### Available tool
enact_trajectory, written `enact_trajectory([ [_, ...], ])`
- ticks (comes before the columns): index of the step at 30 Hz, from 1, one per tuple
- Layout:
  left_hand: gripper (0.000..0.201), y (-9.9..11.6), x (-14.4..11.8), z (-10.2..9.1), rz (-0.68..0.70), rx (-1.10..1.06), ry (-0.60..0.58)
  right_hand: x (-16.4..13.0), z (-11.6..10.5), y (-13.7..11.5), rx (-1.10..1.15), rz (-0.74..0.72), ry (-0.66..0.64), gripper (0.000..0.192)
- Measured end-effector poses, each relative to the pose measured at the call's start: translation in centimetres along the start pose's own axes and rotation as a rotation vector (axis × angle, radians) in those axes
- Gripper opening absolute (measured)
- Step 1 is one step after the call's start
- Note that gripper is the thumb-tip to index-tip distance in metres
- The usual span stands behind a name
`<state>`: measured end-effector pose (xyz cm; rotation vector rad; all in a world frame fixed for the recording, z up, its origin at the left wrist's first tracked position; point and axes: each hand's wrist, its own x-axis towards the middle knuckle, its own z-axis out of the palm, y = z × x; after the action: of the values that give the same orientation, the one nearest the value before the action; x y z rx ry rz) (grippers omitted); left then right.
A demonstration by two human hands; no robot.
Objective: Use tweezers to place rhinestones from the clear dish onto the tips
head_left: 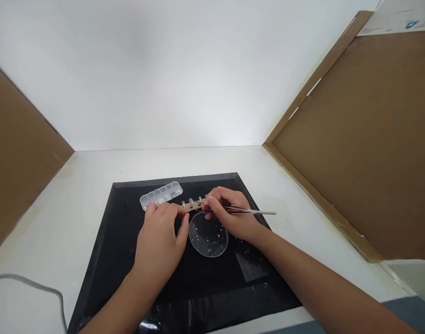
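My left hand [162, 236] pinches the left end of a small brown strip [193, 205] that carries several short metal studs. My right hand [229, 214] holds metal tweezers [254, 212], their tips at the strip's right part and their handle pointing right. Both hands hover over a black mat [129, 260]. Just below the strip lies a round clear dish [209, 234] with several tiny shiny pieces in it.
A clear compartment box [161, 195] lies at the mat's far left. A clear plastic bag [252, 262] lies right of the dish. Brown cardboard walls [365, 139] stand on both sides. A grey cable [28, 283] runs at the near left.
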<state>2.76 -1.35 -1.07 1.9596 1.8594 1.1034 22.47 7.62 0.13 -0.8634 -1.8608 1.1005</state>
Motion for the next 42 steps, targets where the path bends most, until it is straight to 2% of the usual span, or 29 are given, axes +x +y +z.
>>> enact_trajectory([
  [7, 0.010, 0.0, 0.4, 0.1, 0.100, -0.070, 0.057, 0.3, -0.2, -0.6, 0.394, 0.215, 0.084, 0.035],
  [13, 0.009, 0.4, 0.4, -0.2, 0.056, -0.158, 0.068, 0.0, 0.1, -1.5, 0.542, 0.308, 0.076, 0.035],
  [19, 0.008, 0.8, 0.4, -0.5, 0.014, -0.207, 0.018, -0.1, 0.1, -1.9, 0.566, 0.306, 0.047, 0.034],
  [32, 0.011, 0.8, 0.3, -0.6, -0.018, -0.228, 0.015, -0.5, 0.0, -1.8, 0.590, 0.266, -0.012, 0.034],
  [42, 0.010, 0.8, 0.2, -0.5, 0.012, -0.207, -0.019, -0.4, -0.3, -1.4, 0.570, 0.267, 0.017, 0.036],
])
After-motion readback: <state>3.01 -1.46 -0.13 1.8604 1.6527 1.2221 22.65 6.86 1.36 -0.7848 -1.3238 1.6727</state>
